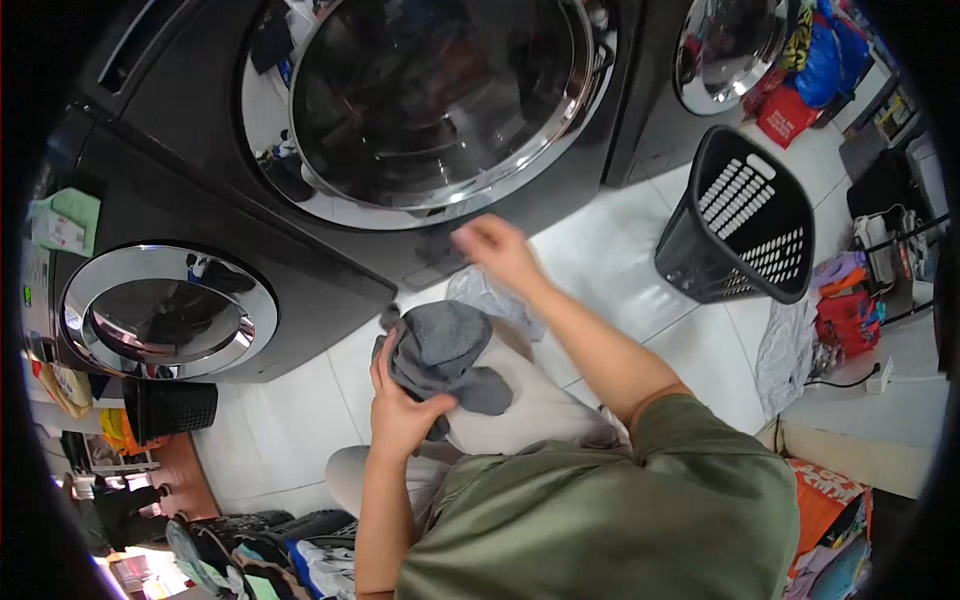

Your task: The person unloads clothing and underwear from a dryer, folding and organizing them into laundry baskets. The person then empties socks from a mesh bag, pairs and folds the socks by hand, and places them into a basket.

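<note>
My left hand [400,405] is wrapped round a bundle of dark grey socks [445,345] above my light-coloured trouser leg. One rounded sock end droops to the right over the leg. My right hand [498,252] is raised in front of the washing machine, apart from the bundle. Its fingers look curled but are smeared by motion, so whether anything is in them does not show. Below it, a clear plastic bag [490,298] lies by my knee.
Large dark front-loading machines stand ahead, with a big round door [440,110] and a smaller door [170,315] at left. A black laundry basket [690,250] stands on the white tiles at right. Several clothes [260,555] lie behind me at lower left.
</note>
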Demonstrator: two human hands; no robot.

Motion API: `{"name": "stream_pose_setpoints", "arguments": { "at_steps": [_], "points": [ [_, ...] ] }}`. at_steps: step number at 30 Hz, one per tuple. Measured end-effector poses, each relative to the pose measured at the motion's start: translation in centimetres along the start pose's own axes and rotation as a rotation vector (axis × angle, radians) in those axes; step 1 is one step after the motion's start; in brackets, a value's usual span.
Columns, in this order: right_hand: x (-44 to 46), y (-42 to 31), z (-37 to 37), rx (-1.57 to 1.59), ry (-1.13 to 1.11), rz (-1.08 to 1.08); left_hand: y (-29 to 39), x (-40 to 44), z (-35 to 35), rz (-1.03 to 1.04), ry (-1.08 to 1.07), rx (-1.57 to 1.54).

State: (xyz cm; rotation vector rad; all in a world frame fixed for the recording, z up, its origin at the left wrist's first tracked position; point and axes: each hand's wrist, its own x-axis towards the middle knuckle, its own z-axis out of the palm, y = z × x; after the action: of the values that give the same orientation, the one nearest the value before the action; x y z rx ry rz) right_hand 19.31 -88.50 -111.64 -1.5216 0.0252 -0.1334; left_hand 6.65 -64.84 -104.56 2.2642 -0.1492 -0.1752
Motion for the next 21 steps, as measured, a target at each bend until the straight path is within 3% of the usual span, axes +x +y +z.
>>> {"name": "stream_pose_setpoints", "arguments": {
  "at_steps": [1,2,3,5,7,10,12,13,14,15,16,17,19,21],
  "points": [
    [1.3,5.8,-2.3,-0.127,0.111,0.002,1.1,0.1,0.1,-0.089,0.004,-0.008],
    [0.8,11.2,-5.0,-0.739,0.049,0.135,1.9,0.1,0.3,-0.094,0.011,0.01],
    [0.5,15.1,-6.1,-1.019,-0.223,0.477,2.6,0.4,0.7,-0.093,0.021,0.023],
    [-1.6,18.6,-5.2,-1.143,-0.357,0.735,3.0,0.9,1.4,-0.089,0.019,0.008],
    [-3.9,27.7,-4.8,-1.286,-0.362,0.427,2.7,1.0,1.8,-0.077,0.002,-0.045],
    [-6.2,27.5,-4.1,-1.372,-0.429,0.282,2.8,1.3,1.6,0.0,-0.016,0.045],
    [-4.5,29.7,-3.4,-1.05,-0.562,0.583,3.4,1.2,1.8,-0.066,-0.033,-0.047],
    [-5.8,32.7,-2.7,-1.006,-0.372,0.512,4.3,1.4,1.9,-0.077,-0.056,-0.194],
    [-5.1,27.9,-3.7,-1.105,-0.686,0.478,4.3,1.4,2.1,-0.082,-0.052,-0.249],
    [-5.5,29.7,-3.6,-1.061,-0.432,0.416,3.9,1.6,2.3,-0.083,-0.064,-0.309],
    [-4.6,28.3,-5.0,-0.918,-0.457,0.415,4.5,1.8,2.3,-0.09,-0.095,-0.315],
    [-5.2,25.1,-6.5,-0.736,-0.189,0.331,4.7,1.9,2.3,-0.098,-0.123,-0.321],
    [-7.2,18.5,-11.6,-0.538,-0.01,0.042,3.2,2.0,2.8,-0.013,-0.12,-0.329],
    [-10.0,11.2,-18.1,0.155,0.035,0.34,5.6,3.0,3.5,0.097,-0.161,-0.248]
  ]
}}
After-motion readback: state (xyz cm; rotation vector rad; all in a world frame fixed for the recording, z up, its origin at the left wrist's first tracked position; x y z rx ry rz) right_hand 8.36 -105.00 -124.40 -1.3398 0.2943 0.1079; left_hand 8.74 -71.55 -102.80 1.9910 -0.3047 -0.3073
